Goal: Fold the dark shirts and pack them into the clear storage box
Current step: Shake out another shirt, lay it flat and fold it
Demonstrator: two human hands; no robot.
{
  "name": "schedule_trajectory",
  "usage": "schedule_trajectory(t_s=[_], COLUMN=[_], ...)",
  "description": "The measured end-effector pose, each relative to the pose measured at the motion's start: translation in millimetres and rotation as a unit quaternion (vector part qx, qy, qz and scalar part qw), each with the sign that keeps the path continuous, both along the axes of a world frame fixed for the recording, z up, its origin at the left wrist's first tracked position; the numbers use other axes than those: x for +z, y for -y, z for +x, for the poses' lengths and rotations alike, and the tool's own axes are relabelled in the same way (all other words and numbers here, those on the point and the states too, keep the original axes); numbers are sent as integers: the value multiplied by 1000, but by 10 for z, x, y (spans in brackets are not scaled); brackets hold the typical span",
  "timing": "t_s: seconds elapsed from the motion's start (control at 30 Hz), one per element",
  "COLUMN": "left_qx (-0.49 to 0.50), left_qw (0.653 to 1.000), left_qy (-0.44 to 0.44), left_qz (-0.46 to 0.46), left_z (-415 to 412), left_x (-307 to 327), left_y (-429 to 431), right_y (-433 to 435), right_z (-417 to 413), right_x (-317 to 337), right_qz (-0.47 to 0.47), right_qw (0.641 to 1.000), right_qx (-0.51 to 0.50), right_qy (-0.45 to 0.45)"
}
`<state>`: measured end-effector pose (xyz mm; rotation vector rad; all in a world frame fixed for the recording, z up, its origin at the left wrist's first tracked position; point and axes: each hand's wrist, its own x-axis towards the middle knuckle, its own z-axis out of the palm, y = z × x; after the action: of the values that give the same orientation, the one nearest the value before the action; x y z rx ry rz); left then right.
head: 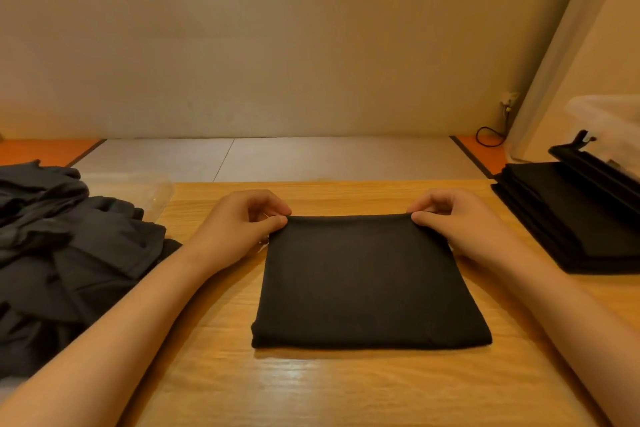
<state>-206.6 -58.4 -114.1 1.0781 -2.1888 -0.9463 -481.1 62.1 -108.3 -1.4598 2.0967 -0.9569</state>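
Observation:
A black shirt [367, 284], folded into a neat rectangle, lies flat on the wooden table [311, 388] in front of me. My left hand [239, 229] pinches its far left corner and my right hand [464, 225] pinches its far right corner. A loose heap of unfolded dark shirts [59, 253] covers the table's left side. A stack of folded black shirts [575, 215] sits at the right edge. Behind that stack stands the clear storage box [609, 125], only partly in view.
A clear plastic piece [145, 191], perhaps a lid, lies behind the heap at the left. Beyond the table's far edge are a pale floor [277, 159], a plain wall, and a black cable [488, 135] near a wall socket at the right.

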Motion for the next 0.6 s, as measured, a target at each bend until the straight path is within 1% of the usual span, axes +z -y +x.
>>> schedule_trajectory(t_s=[0.17,0.23,0.3,0.47,0.53,0.6], left_qx=[1,4,6,34,56,60], left_qw=[998,996,993,985,977,972], left_qy=[15,18,39,85,89,65], left_qz=[-64,-83,-111,-146,-184,-220], left_z=[9,4,0,17,-18,-118], left_x=[-13,-24,-38,-40,1,113], left_y=[-23,-24,-26,-42,-119,-300], right_y=[-3,10,26,11,-39,-73], right_z=[-6,10,40,41,91,312], right_x=[-27,-53,-84,-79,-9,82], right_qz=[-29,-47,-54,-32,-72,-135], right_qw=[999,997,993,979,966,954], right_qx=[-3,-12,-19,-55,-60,-21], right_qy=[-19,-54,-105,-196,-241,-266])
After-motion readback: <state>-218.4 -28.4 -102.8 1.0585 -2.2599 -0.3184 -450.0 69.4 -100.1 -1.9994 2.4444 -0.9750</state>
